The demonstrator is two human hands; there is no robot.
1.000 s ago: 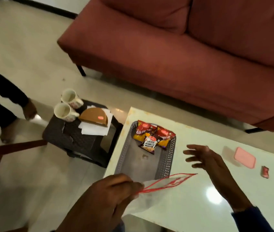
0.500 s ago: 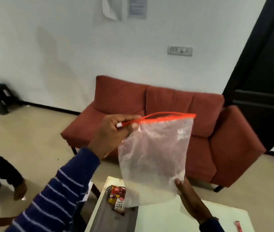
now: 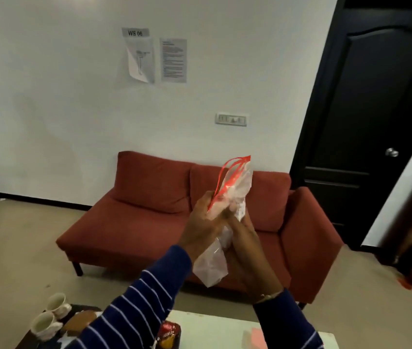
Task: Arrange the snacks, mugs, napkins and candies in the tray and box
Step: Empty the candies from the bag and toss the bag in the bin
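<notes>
Both hands are raised in front of the red fabric sofa (image 3: 149, 217), crumpling a clear plastic zip bag with a red seal strip (image 3: 227, 197) between them: the left hand (image 3: 202, 225) has its fingers curled round the bag's upper part, and the right hand (image 3: 245, 245) wraps round its middle. Low down, two white ceramic mugs (image 3: 48, 316) stand on a dark side table (image 3: 27, 340), and a red snack packet (image 3: 168, 335) lies by the white table (image 3: 215, 328).

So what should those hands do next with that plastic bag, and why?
Probably set the plastic bag aside. Both the left hand and right hand grip it crumpled, apparently empty, while the mugs wait on the side table.
</notes>
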